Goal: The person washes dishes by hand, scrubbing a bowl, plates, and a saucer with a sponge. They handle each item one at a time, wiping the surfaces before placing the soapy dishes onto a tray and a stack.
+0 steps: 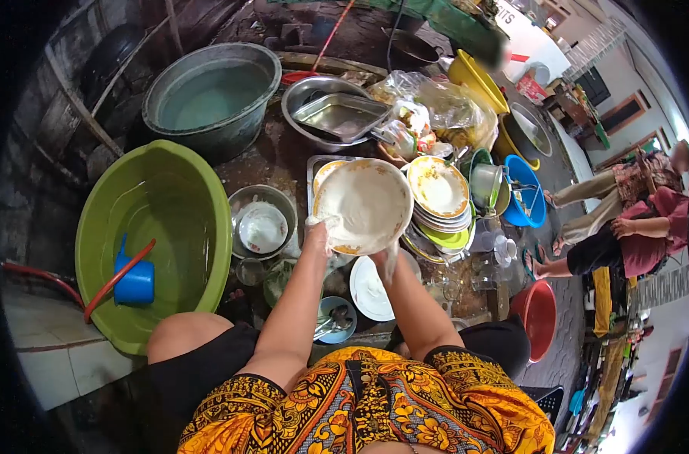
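Foam makes plate [363, 204] slick; my grip could slip, chip it against plate stack [439, 189] near its 3 o'clock. My left hand [319, 233], mostly closed, grips foamy rim at 8 o'clock. My right hand [388, 263] touches rim near 5 o'clock; fingers hidden, can't tell how open.

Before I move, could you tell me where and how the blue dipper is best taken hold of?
I would take its slim handle from above and the far side. It juts away from the body of the blue dipper, while the red hose crosses the near side of the handle.
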{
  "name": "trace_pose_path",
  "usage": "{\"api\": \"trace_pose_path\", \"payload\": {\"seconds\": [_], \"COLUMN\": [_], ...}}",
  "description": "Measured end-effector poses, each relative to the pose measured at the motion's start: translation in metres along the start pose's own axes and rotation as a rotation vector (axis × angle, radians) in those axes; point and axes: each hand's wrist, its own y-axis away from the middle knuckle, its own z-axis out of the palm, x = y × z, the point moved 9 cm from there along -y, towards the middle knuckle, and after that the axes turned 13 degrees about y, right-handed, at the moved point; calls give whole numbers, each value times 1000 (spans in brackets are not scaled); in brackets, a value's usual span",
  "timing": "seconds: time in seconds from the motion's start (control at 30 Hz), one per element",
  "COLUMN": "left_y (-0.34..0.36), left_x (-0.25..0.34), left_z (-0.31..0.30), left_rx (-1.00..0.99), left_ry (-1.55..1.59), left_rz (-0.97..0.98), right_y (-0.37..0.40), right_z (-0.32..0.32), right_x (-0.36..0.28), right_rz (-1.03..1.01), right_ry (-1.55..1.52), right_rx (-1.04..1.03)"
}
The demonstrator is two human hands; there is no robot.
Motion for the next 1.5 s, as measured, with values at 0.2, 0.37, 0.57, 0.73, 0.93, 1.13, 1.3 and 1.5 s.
{"api": "trace_pose_path", "payload": {"seconds": [0.2, 0.37, 0.57, 0.73, 0.93, 1.13, 1.3, 1.5], "left_y": [-14, -12, -4, 0, -34, -26, -16, -9], "left_x": [31, 36, 57, 77, 43, 31, 39, 46], "left_z": [-33, -52, -48, -45, -76, -91, -160, -172], "left_rx": [153, 378, 466, 321, 428, 313, 621, 682], "left_ry": [55, -109, -177, -105, -800, -468, 8, 314], "left_rz": [362, 518, 620, 578, 446, 181, 326, 289], "right_y": [11, -1, 38, 15, -22, -24, 6, -58], "right_z": [-8, -47, 8, -56, 11, 11, 57, -70], "right_x": [-13, 21, 85, -41, -19, 110, 81, 28], "right_rz": [-3, 64, 409, -601, -551, -272, -154, -173], "right_ry": [-50, 502, 329, 1229, 2211, 2038, 1893, 1837], "right_rx": [48, 302, 117, 607, 400, -391, -466, 438]}}
